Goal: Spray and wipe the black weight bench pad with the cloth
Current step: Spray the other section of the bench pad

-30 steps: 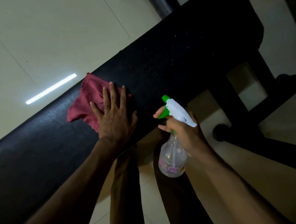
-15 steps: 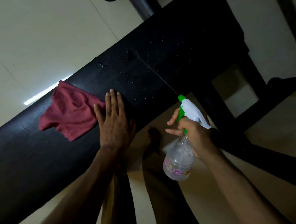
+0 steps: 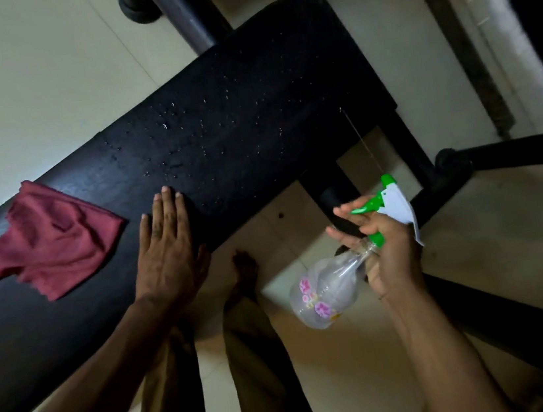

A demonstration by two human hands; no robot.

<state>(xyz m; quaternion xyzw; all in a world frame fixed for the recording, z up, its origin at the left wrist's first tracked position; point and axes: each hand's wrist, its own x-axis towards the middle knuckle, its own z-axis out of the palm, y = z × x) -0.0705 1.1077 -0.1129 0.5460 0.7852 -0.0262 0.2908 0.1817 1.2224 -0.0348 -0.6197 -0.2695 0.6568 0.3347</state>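
Spraying looks nearly done: the right grip (image 3: 385, 253) clutches the spray bottle (image 3: 329, 288), droplets bead the bench pad (image 3: 251, 111), the flat, empty left grip (image 3: 169, 250) rests beside the unused cloth (image 3: 50, 242).

no readable text, only pink flower stickers on the clear spray bottle (image 3: 329, 288), no lettering legible
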